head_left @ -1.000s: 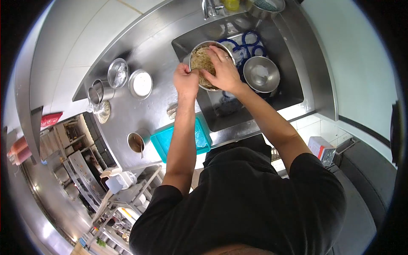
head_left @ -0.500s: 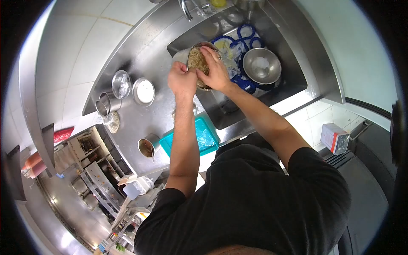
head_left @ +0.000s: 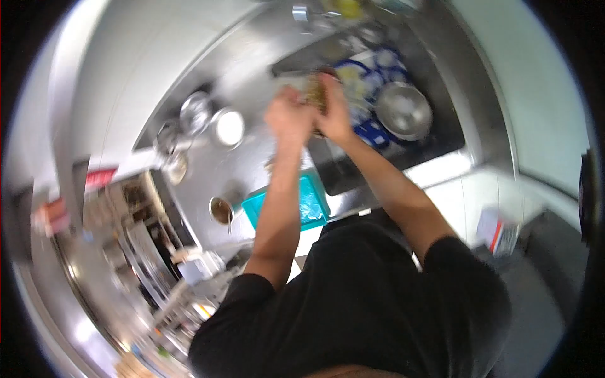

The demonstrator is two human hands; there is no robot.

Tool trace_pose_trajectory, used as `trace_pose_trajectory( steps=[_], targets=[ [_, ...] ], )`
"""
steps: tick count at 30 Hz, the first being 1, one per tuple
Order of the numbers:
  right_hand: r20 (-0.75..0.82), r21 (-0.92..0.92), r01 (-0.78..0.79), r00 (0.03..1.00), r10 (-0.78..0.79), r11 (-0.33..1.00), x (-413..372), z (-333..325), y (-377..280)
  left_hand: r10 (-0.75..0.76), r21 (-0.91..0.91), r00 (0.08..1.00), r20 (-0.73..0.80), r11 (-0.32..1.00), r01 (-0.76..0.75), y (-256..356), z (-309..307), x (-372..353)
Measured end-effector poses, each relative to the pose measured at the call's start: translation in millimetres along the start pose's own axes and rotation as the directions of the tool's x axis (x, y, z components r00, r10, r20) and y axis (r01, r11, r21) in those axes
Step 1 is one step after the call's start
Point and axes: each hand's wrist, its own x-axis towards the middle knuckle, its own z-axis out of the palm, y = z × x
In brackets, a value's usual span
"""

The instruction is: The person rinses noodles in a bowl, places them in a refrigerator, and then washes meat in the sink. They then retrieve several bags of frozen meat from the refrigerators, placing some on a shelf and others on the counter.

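Note:
Motion blurs the view. A metal pot with light brown, noodle-like strands is between my hands at the sink's left edge. My left hand is closed at the pot's left rim. My right hand lies over the pot's right side, its fingers stretched out and its thumb towards my left hand. Both hands hide much of the pot. Right of them, a metal bowl sits in the sink beside a blue and white bundle.
On the steel counter stand a bowl of white contents, a clear bowl, a small metal pot with a utensil and a teal tray. The faucet is at the top.
The whole view has shifted, moving the scene right and slightly down, and is now blurred. My hands remain at the pot, closer together.

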Motion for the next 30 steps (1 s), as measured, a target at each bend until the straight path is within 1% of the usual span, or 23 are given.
trace_pose_trajectory(
  steps=[1,2,3,4,5,8,9,11,14,17,20,21,22,24,27,29,30],
  targets=[
    [-0.006,0.091,-0.04,0.999,0.04,0.995,-1,11,5,-0.024,0.028,1.0,-0.012,0.999,0.025,-2,5,3],
    [0.012,0.187,-0.083,0.997,0.082,0.979,-5,18,11,-0.014,0.061,0.996,-0.083,0.998,0.019,-7,14,5],
    [0.029,0.176,-0.11,0.994,0.107,0.978,1,8,-8,-0.014,0.009,0.996,-0.089,1.0,0.015,-5,12,5],
    [0.0,0.064,-0.044,0.999,0.044,0.997,3,7,-5,-0.007,0.0,0.996,-0.094,1.0,0.007,1,9,5],
    [-0.024,0.089,-0.04,0.999,0.042,0.995,5,8,-9,-0.018,-0.035,0.998,-0.063,0.999,0.016,6,2,5],
    [0.007,0.091,-0.07,0.998,0.07,0.993,2,0,-11,0.002,-0.114,0.997,-0.073,0.993,-0.01,12,2,-2],
    [-0.003,0.075,-0.054,0.998,0.055,0.996,2,-1,-9,0.021,-0.118,0.996,-0.087,0.992,-0.032,13,2,-3],
    [-0.018,0.051,-0.029,0.999,0.03,0.998,-1,1,-5,0.024,-0.119,0.996,-0.086,0.992,-0.034,15,1,-5],
    [-0.031,0.038,-0.073,0.997,0.075,0.997,-4,2,-5,0.045,-0.121,0.995,-0.088,0.991,-0.056,19,-3,-7],
    [-0.063,0.063,-0.056,0.996,0.06,0.996,-6,5,-11,0.077,-0.114,0.992,-0.097,0.99,-0.088,20,-10,-9],
    [-0.049,0.015,-0.091,0.995,0.091,0.996,-13,14,5,0.081,-0.098,0.993,-0.088,0.991,-0.089,22,-12,-9],
    [-0.03,0.103,-0.139,0.989,0.143,0.985,-14,20,9,0.077,-0.093,0.994,-0.079,0.992,-0.084,22,-13,-9],
    [-0.021,0.131,-0.164,0.985,0.169,0.978,-16,21,14,0.083,-0.083,0.992,-0.091,0.992,-0.091,22,-12,-9],
    [-0.019,0.136,-0.171,0.984,0.175,0.976,-19,24,15,0.103,-0.067,0.99,-0.099,0.992,-0.109,21,-8,-9],
    [-0.022,0.131,-0.182,0.982,0.186,0.975,-17,24,7,0.133,0.006,0.988,-0.082,0.991,-0.133,22,-14,-9],
    [-0.024,0.144,-0.19,0.98,0.195,0.971,-16,26,0,0.088,0.011,0.996,-0.025,0.996,-0.088,25,-18,-10],
    [-0.036,0.14,-0.188,0.98,0.195,0.972,-14,27,-2,0.1,0.033,0.995,-0.031,0.995,-0.099,20,-13,-8]
  ],
)
